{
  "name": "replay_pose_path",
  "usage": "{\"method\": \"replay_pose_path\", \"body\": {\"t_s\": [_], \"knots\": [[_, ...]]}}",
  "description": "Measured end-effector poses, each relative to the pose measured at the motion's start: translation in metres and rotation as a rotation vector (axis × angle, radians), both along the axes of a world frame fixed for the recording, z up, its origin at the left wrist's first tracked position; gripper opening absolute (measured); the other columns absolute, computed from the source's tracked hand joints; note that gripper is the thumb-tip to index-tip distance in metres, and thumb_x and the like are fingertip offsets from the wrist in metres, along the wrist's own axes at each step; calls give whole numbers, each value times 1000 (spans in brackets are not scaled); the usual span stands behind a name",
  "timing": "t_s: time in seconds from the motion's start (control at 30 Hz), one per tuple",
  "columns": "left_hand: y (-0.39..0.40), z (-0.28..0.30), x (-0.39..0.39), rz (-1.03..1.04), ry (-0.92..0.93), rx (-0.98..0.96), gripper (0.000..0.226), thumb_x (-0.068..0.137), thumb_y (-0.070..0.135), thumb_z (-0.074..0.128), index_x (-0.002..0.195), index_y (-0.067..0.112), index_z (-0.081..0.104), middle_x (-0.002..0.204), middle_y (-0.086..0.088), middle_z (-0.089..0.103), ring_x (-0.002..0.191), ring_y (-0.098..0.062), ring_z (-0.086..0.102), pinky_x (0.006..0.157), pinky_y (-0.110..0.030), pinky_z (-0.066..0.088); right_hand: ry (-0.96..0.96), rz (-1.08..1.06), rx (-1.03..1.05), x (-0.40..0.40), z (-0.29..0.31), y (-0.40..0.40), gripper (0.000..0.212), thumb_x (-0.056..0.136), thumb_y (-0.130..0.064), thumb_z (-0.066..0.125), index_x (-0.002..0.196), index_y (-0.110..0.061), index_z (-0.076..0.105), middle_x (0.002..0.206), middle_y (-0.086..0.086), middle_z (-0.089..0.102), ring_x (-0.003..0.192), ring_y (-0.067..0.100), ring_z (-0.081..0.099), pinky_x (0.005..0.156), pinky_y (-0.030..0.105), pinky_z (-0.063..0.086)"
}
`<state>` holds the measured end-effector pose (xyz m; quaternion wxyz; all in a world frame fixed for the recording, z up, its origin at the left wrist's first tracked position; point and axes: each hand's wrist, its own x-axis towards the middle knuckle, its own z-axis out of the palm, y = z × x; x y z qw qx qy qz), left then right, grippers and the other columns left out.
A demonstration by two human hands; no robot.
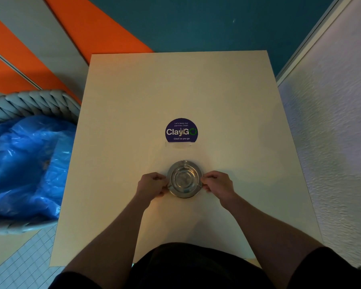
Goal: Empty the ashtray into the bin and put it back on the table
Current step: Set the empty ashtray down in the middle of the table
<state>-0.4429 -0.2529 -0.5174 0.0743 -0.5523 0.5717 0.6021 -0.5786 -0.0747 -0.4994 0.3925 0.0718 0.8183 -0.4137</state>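
A round shiny metal ashtray (184, 178) rests on the cream table (227, 113), near the middle of its front half. My left hand (152, 184) pinches the ashtray's left rim. On the opposite rim, my right hand (217, 183) has its fingertips closed in the same way. The bowl looks bare inside. The bin (27, 101), a grey woven basket lined with a blue plastic bag (25, 163), stands on the floor just left of the table.
A round purple sticker (181, 131) lies on the table just beyond the ashtray. A white textured wall (331, 142) runs along the table's right side. Orange, grey and teal flooring shows beyond the table's far edge.
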Motion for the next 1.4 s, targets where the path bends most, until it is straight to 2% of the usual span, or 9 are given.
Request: {"method": "replay_pose_path", "body": {"t_s": [0.27,0.47,0.67,0.77,1.0,1.13,1.3,1.4], "knots": [[-1,0,0,-17,-18,-10,7,77,12,76,84,12,73,72,-11,74,64,-22,71,53,-27,54,-1,16,5,1,0,1,7,76,-16,75,81,-20,77,73,6,77,64,16,70,76,36,61],[-2,1,-1,-21,-21,0,10,77,14,77,85,10,73,71,-12,74,63,-23,71,55,-28,54,-16,28,0,-3,0,3,4,76,-19,76,79,-21,75,70,4,77,74,23,75,76,35,62],[-6,0,-10,12,-2,-45,11,76,8,79,84,10,73,72,-12,73,62,-23,70,57,-29,56,9,39,3,-8,1,-7,9,77,-13,75,79,-21,76,72,3,77,57,10,71,56,22,57],[-15,0,-21,19,6,-64,11,75,7,80,82,11,73,70,-10,73,58,-21,69,59,-30,58,10,19,-4,-17,0,-16,8,77,-12,76,80,-20,76,70,0,76,53,7,70,51,18,53],[-40,0,-53,37,7,-77,12,74,5,79,82,12,73,67,-9,73,54,-18,67,54,-27,55,15,2,-24,-50,-5,-42,11,77,-11,77,76,-21,74,62,0,74,51,9,69,50,19,55],[-57,1,-75,43,8,-104,13,73,5,78,75,17,73,66,-8,73,55,-19,67,51,-26,52,26,-9,-41,-73,-7,-63,14,77,-11,77,74,-23,73,62,1,74,52,10,69,50,21,55],[-77,1,-104,69,21,-135,19,74,4,77,67,21,72,63,-5,72,55,-21,65,54,-27,53,50,-27,-67,-101,-9,-86,17,78,-9,76,71,-23,72,63,3,72,49,11,66,47,20,55],[-88,0,-122,78,27,-154,20,73,5,77,65,23,72,63,-3,72,54,-20,65,53,-26,53,66,-33,-79,-117,-11,-98,19,77,-7,75,69,-24,71,62,3,71,50,12,66,52,23,57]]}}
